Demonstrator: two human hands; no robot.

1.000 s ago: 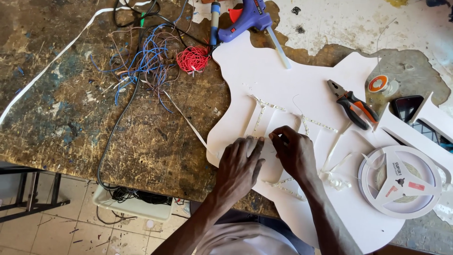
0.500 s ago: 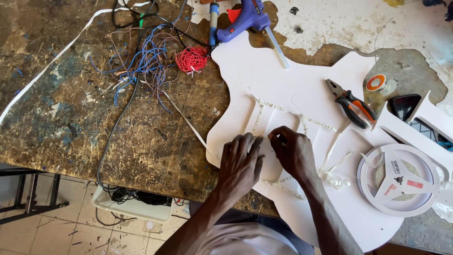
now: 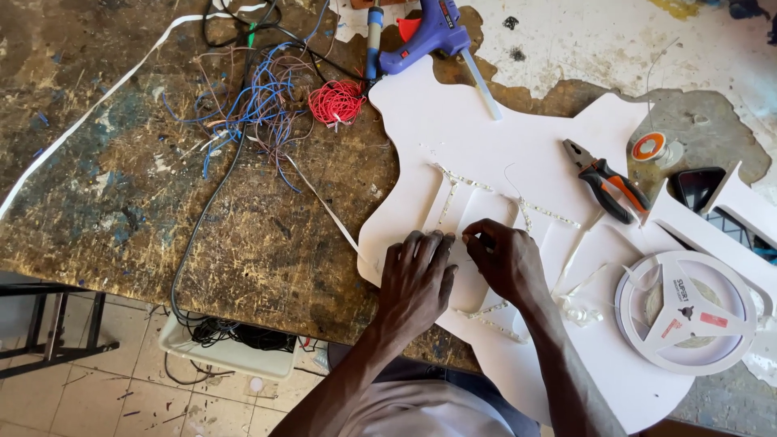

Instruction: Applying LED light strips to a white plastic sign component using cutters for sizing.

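- A large white guitar-shaped foam board (image 3: pixel 518 146) lies flat on the worn brown wooden workbench (image 3: pixel 121 194), jutting past its near edge.
- Thin white strip lighting (image 3: pixel 486 184) runs in lines across the board's middle.
- The left hand (image 3: pixel 417 279) lies flat, fingers together, pressing on the board.
- The right hand (image 3: pixel 506 260) is curled just beside it, fingertips seemingly pinching the strip, though the grip is hard to see.
- A white reel of strip light (image 3: pixel 688 311) sits on the board's right end.
- Orange-and-black pliers (image 3: pixel 607 182) lie on the board.
- A blue glue gun (image 3: pixel 433 32) rests at the board's far edge, near a red wire coil (image 3: pixel 336 101) and tangled blue wires (image 3: pixel 251 105).
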